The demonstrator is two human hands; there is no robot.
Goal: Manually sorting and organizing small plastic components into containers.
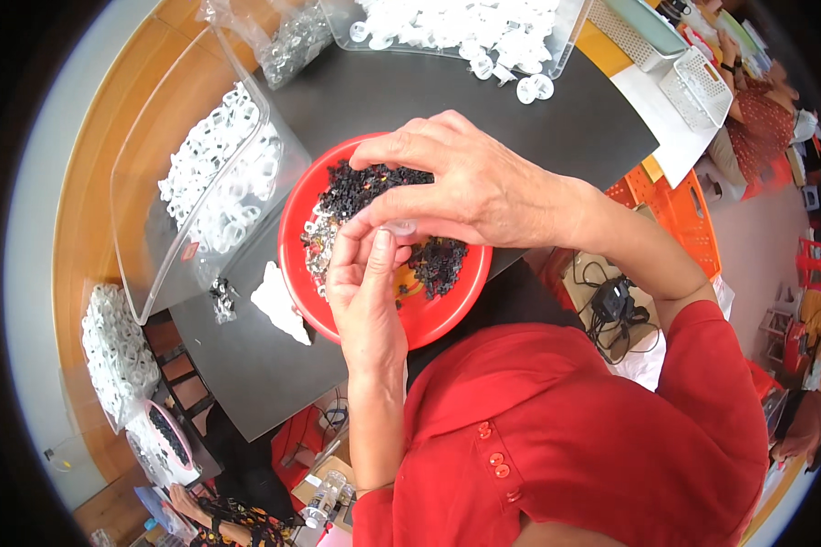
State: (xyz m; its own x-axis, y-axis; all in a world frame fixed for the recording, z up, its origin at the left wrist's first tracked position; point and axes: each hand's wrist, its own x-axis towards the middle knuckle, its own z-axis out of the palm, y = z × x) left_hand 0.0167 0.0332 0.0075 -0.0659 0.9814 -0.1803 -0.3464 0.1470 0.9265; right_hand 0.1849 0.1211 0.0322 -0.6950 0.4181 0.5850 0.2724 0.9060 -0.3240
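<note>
In the head view, the left hand (367, 290) pinches a small translucent piece (400, 226) between thumb and fingers, above the red bowl (472, 284). The right hand (461, 182) arches over the bowl's far side, fingers curved and spread; whether its fingertips also grip the piece I cannot tell. The hands meet inside the bowl's outline, with black parts (365, 187) and silvery parts (319, 239) lying beneath.

The bowl stands at the near edge of the dark table (556, 137); whether its rim overhangs is hard to tell. A clear tray (570, 46) of white parts lies along the far edge, two white discs (535, 88) just beside its near right corner. Between tray and bowl the dark top shows as open room, running right toward the table's right corner, near a white sheet (670, 118). Along the left edge, a clear bin (141, 264) of white rings (219, 173) limits movement; a white scrap (279, 303) lies just left of the bowl. The top also shows toward the near left corner.
</note>
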